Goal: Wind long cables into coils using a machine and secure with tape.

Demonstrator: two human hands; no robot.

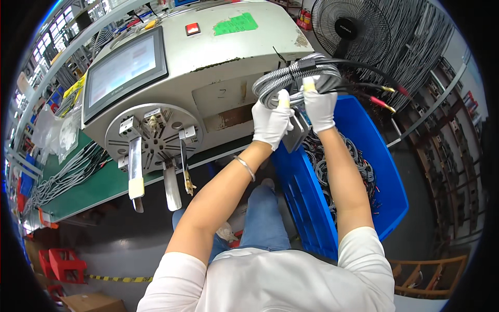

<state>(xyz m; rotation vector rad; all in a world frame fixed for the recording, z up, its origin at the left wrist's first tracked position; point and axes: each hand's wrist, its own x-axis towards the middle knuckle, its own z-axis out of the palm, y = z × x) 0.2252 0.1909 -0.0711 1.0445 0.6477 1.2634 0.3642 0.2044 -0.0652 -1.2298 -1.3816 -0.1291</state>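
Observation:
A coil of grey braided cable is up by the right end of the machine, gripped between my two hands. My left hand, in a white glove, closes on the coil's lower left side, thumb up. My right hand, also gloved, is closed on the coil at its right. Dark cable ends with red and yellow tips stick out to the right. Beneath the hands is a grey metal piece, partly covered by my left hand. Fingers behind the coil are hidden.
Left of my hands, a winding machine carries a round slotted disc with metal arms and a touchscreen. A blue bin holding several coiled cables stands below my right forearm. Loose cables lie on the green bench; a black fan stands behind.

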